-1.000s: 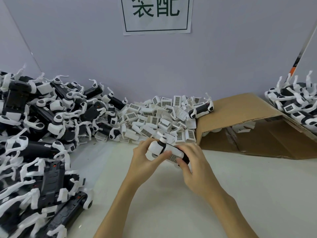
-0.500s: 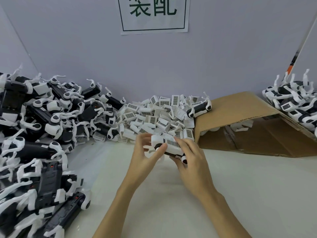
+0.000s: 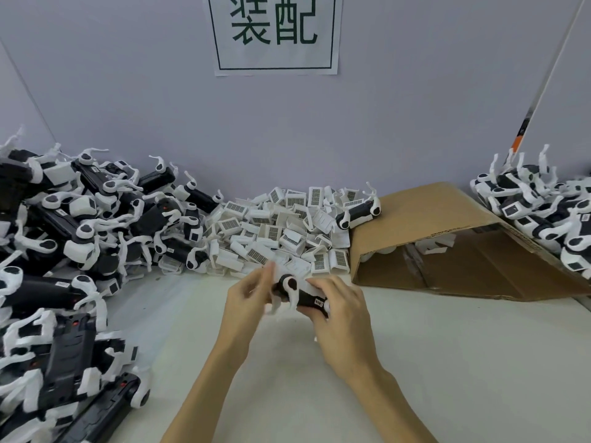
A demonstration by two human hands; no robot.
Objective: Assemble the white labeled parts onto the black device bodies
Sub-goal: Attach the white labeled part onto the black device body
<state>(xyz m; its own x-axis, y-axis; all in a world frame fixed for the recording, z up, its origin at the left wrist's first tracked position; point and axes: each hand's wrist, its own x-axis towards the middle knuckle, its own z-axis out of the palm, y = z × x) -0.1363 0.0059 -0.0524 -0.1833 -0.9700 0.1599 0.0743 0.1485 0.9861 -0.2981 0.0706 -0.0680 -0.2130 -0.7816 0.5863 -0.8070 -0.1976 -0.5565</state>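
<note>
A black device body (image 3: 302, 294) with white legs lies across both my hands just above the table, in front of the parts pile. My right hand (image 3: 340, 314) grips its right end from behind and below. My left hand (image 3: 248, 298) is at its left end, fingers spread and blurred, near a white round joint. A heap of white labeled parts (image 3: 281, 231) with barcode stickers lies against the wall right behind the hands. Whether a white part sits on the held body is hidden by my right fingers.
A large pile of black bodies (image 3: 73, 238) fills the left side down to the near edge. An opened cardboard box (image 3: 447, 244) lies on its side at right, one black-and-white unit (image 3: 358, 215) resting on its corner. More units (image 3: 543, 212) are stacked far right.
The held body has been turned: earlier its white barcode-labeled face pointed up, now its black side and a white joint face me. Both hands dropped slightly toward me.
</note>
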